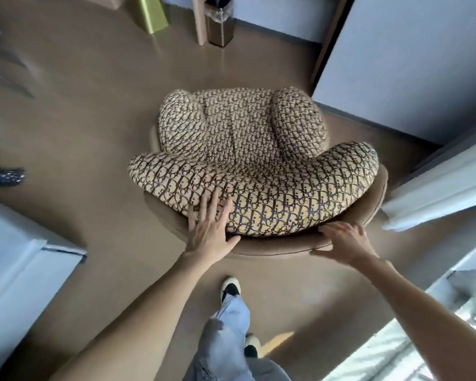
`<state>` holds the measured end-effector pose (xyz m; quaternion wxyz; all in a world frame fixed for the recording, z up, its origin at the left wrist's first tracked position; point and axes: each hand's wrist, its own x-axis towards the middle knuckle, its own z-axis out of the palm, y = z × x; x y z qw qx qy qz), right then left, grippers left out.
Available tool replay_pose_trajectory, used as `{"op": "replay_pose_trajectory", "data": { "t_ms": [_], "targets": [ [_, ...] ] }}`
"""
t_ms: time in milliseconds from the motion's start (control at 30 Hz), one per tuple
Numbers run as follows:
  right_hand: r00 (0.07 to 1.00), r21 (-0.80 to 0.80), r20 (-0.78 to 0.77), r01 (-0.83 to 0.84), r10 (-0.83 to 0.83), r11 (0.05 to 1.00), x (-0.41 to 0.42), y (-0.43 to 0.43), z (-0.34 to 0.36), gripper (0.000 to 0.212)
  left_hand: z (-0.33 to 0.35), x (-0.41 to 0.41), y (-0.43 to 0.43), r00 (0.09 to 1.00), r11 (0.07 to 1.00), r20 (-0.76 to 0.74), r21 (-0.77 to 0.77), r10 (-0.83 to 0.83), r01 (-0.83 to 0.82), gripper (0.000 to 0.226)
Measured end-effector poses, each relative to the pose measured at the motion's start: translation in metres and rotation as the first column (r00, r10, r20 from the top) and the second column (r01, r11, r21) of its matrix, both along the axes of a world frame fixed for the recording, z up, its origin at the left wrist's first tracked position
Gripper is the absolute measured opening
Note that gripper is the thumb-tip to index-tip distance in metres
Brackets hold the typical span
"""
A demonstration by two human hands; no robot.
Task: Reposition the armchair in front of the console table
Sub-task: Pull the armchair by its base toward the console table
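Observation:
The armchair (247, 149) stands on the brown floor in the middle of the view, its back toward me. It has beige cushions with a dark printed pattern and a brown rounded shell (280, 247). My left hand (210, 232) lies on the top of the back cushion, fingers spread over the fabric and thumb at the shell's rim. My right hand (344, 240) is on the shell's rim farther right, fingers over the edge and thumb on the outside. A pale wooden furniture leg (199, 20) stands at the far side.
A brown waste bin (220, 26) and a green object (151, 12) stand beyond the chair. A pale wall panel (410, 64) and a white ledge (437, 185) are close on the right, and white furniture (25, 259) on the left. My feet (231, 288) are just behind the chair.

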<state>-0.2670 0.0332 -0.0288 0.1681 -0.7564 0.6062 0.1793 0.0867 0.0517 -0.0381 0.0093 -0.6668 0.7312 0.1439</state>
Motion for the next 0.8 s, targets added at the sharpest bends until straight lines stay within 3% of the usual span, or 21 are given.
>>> {"op": "replay_pose_trajectory", "data": {
  "t_ms": [133, 300, 567, 700, 800],
  "targets": [
    [0.997, 0.008, 0.013, -0.079, 0.079, 0.997, 0.022, 0.012, -0.014, 0.09, -0.008, 0.016, 0.032, 0.995, 0.995, -0.011, 0.012, 0.095, -0.095, 0.102],
    [0.988, -0.051, 0.072, -0.134, 0.137, 0.99, 0.066, 0.027, -0.031, 0.095, -0.011, 0.059, 0.045, 0.994, 0.997, 0.096, 0.054, 0.044, -0.049, 0.086],
    [0.986, -0.1, 0.12, -0.102, 0.113, 0.99, 0.089, 0.029, -0.045, 0.09, -0.016, 0.104, 0.02, 0.948, 0.949, 0.219, 0.266, -0.229, 0.167, 0.099],
    [0.997, -0.153, 0.074, -0.017, 0.028, 0.988, 0.095, 0.03, -0.047, 0.061, -0.021, 0.113, 0.017, 0.888, 0.923, 0.256, 0.137, -0.382, 0.358, 0.068],
    [0.999, -0.143, 0.004, 0.034, -0.033, 0.989, 0.1, 0.029, -0.046, 0.053, -0.022, 0.116, -0.005, 0.844, 0.875, 0.231, 0.119, -0.483, 0.468, 0.067]
  ]
}}
